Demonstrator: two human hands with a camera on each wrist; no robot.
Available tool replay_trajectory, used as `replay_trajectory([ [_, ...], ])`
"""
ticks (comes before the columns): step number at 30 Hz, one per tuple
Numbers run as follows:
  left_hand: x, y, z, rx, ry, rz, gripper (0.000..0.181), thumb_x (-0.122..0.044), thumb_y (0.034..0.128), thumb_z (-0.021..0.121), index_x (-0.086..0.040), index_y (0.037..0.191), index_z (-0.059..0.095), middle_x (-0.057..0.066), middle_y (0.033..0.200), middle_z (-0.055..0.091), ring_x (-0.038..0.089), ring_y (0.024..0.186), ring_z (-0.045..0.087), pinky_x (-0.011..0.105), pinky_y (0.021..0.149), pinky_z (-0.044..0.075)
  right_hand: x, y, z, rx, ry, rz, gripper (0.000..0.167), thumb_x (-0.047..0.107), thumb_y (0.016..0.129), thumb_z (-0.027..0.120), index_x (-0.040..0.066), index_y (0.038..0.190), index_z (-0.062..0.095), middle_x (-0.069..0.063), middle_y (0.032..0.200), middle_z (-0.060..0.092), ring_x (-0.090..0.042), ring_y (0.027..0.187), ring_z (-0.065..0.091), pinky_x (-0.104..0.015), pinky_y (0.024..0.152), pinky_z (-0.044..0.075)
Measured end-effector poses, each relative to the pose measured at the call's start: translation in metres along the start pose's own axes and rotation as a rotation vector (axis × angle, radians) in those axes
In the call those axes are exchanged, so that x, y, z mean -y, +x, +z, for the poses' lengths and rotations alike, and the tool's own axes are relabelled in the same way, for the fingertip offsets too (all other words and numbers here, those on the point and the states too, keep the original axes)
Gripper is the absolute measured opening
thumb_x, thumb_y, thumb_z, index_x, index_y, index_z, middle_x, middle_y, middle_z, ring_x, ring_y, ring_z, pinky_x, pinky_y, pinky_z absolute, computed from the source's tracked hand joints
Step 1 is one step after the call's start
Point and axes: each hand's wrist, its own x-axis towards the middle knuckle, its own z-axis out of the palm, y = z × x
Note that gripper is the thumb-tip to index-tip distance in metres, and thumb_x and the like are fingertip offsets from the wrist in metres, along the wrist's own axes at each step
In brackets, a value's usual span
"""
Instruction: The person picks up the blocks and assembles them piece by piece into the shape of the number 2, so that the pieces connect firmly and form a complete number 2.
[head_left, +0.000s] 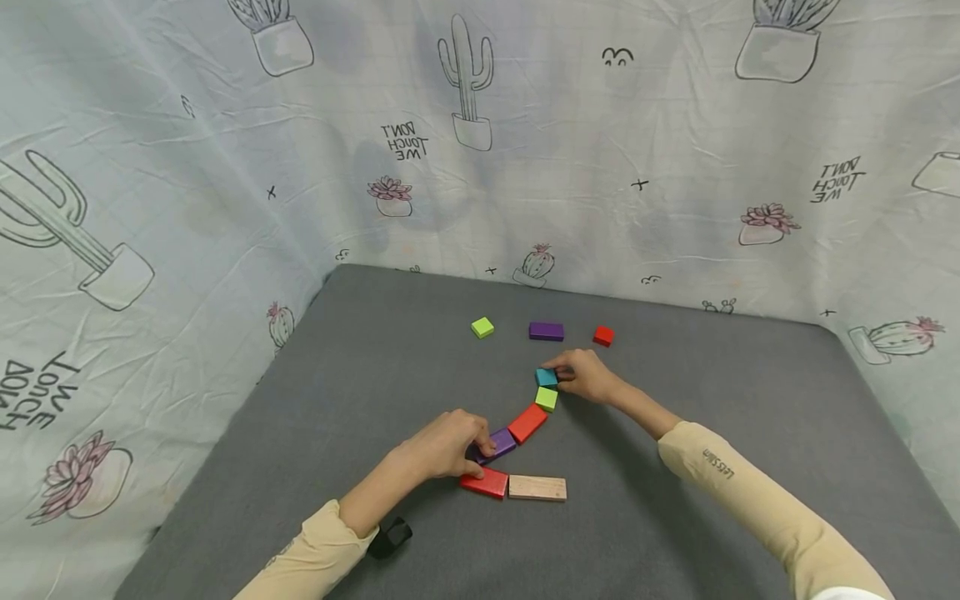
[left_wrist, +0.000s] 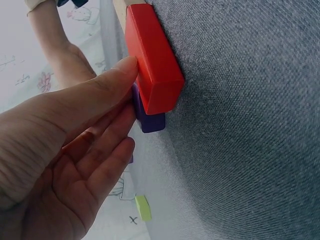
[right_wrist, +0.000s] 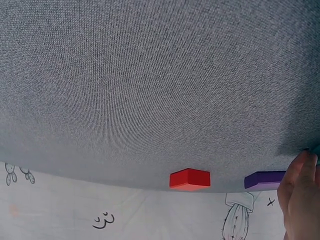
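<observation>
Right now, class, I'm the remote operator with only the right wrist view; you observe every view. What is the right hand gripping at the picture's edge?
Observer: In the head view, the right hand pinches a small blue rectangular block.
Operator: My view lacks the left hand. What does its thumb touch?
Observer: The left wrist view shows it against a long red rectangular block, the one next to the pale wooden rectangular block.
</observation>
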Motion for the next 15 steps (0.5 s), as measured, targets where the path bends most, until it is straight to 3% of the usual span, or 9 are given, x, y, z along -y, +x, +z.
replay_trajectory([
  [15,-0.0006,0.0001,0.0001,0.010,-0.006,-0.017,0.024,-0.014,0.0693,0.087,-0.011,0.092,0.078,-0.007,0.088,0.066,0.008,0.086,0.062,0.028,0.081,0.051,0.0005,-0.0016,0.0011,0.001,-0.028,0.025,0.031,-0.009,0.079,0.071,-0.010,0.109,0.067,-0.025,0.108,0.065,-0.033,0.095,0.066,-0.036,0.079,0.054],
])
